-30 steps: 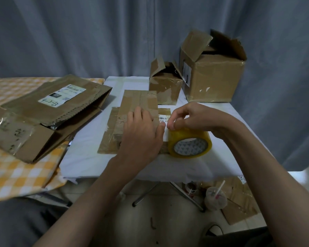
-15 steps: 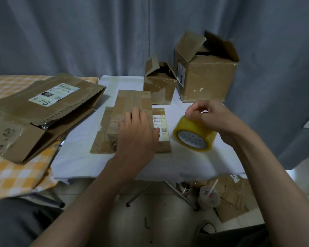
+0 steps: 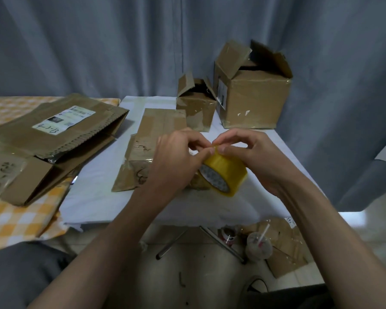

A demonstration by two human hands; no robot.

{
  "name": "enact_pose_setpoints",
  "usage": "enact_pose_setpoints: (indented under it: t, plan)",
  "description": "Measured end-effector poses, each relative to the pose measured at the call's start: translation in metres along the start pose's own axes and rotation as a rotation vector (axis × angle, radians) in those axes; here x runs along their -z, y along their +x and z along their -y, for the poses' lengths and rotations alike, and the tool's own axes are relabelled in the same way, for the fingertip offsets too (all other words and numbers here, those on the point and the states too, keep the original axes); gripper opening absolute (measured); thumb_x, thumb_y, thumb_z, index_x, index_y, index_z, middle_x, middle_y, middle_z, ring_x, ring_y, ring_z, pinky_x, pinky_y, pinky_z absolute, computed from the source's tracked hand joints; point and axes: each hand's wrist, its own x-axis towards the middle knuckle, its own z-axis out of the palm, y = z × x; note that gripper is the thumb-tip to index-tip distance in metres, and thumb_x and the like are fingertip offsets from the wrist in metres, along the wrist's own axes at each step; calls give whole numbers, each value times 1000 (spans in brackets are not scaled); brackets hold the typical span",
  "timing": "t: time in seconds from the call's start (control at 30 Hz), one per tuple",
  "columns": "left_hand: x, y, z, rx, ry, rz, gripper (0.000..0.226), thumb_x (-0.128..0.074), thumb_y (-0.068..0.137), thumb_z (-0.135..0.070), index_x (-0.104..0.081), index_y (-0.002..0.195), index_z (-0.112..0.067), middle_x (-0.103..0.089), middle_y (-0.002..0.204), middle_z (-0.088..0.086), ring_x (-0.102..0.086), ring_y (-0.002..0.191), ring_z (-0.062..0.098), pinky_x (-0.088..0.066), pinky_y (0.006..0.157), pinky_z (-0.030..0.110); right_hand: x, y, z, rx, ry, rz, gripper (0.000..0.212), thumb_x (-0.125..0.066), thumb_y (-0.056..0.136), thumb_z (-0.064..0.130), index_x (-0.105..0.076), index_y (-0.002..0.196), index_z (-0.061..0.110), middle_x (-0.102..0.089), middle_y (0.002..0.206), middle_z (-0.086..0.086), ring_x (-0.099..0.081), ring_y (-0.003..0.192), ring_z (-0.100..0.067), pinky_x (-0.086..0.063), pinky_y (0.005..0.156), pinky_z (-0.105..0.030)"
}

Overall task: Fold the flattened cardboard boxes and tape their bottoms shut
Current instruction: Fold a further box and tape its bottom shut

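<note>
Head view looks down on a small white-covered table (image 3: 94, 192) with both bare forearms reaching in from the bottom edge. Right hand (image 3: 252, 159) holds a roll of yellow packing tape (image 3: 223, 175) tilted above the table's near right part, its fingers curled over the roll's top and its thumb lying on the outer band. Left hand (image 3: 176, 161) meets it from the left, fingertips bent and pinching at the upper rim of the roll, just where the right fingertips sit; whether a loose tape end is caught between them is too small to tell.

Under and behind the left hand, a flattened cardboard box (image 3: 143, 152) lies on the white cover, creased, patched with old clear tape and scribbled with dark marks. Its near right corner is hidden by the hands and the roll.

At the table's far edge stand two folded boxes side by side: a small carton (image 3: 196, 108) with its top flaps up, and a larger carton (image 3: 254, 101) to its right, also with flaps open, against a grey curtain (image 3: 98, 41).

To the left, on an orange-and-white checked cloth (image 3: 20, 219), lies a bigger flattened box (image 3: 54, 141) bearing a white shipping label with handwriting. On the floor beneath the table's right side are a plastic cup with a straw (image 3: 259, 246) and a sheet of cardboard (image 3: 285, 246).
</note>
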Motion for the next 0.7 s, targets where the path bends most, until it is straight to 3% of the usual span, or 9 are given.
enact_pose_setpoints:
  t: [0.07, 0.13, 0.2, 0.3, 0.37, 0.5, 0.63, 0.7]
  plan:
    - [0, 0, -2, 33, 0, -17, 6, -78, 81, -21, -77, 79, -27, -70, 76, -12, -63, 73, 4, -51, 68, 24, -2, -1, 0, 2, 6, 3, 12, -72, 87, 9, -77, 97, 15, -68, 104, -11, -62, 82, -3, -49, 75, -19]
    - [-1, 0, -2, 51, 24, -59, 6, -75, 82, -20, -76, 80, -25, -68, 72, -12, -62, 69, 5, -48, 62, 19, -3, -1, 0, 5, 8, -4, 16, -72, 89, 12, -77, 102, 20, -68, 101, -9, -62, 84, -3, -50, 83, -28]
    - [-3, -1, 0, 32, 78, -102, 3, -72, 84, -21, -75, 83, -22, -66, 72, -12, -60, 68, 4, -48, 65, 23, -2, 0, -1, -37, 29, 25, 31, -70, 91, 13, -72, 116, 30, -68, 93, -6, -63, 86, -3, -50, 89, -33]
    - [-7, -2, 4, 14, 116, -138, 5, -67, 86, -26, -70, 84, -23, -63, 74, -13, -58, 71, 7, -52, 74, 42, 0, 3, -4, -152, 62, 147, 56, -68, 90, 10, -53, 136, 39, -67, 86, -1, -64, 86, -7, -46, 97, -35]
    - [-9, -2, 6, 16, 110, -154, 7, -64, 86, -27, -69, 85, -23, -62, 75, -12, -58, 72, 10, -52, 75, 46, 2, 3, -4, -154, 31, 179, 52, -68, 91, 10, -55, 133, 37, -66, 81, -1, -62, 86, -12, -45, 99, -40]
    - [-9, -4, 2, -3, 30, -199, 5, -66, 88, -16, -68, 83, -16, -64, 77, -7, -57, 72, 8, -50, 70, 41, 6, 0, 1, -75, 21, 165, 38, -66, 93, 10, -60, 121, 34, -58, 77, -5, -56, 80, -19, -44, 83, -35]
    - [-9, -7, -16, -91, -9, -198, 8, -62, 89, -20, -65, 83, -17, -62, 79, -9, -58, 78, 10, -49, 74, 41, 10, 1, -1, -19, -54, 88, 22, -64, 95, 11, -62, 108, 28, -58, 80, -6, -52, 77, -20, -42, 72, -34]
    - [-8, -8, -25, -121, -19, -181, 8, -63, 91, -19, -66, 85, -16, -62, 80, -8, -58, 79, 10, -49, 74, 31, 12, 1, -2, 27, -80, 58, 13, -62, 95, 9, -60, 101, 20, -58, 85, -10, -49, 78, -23, -41, 69, -36]
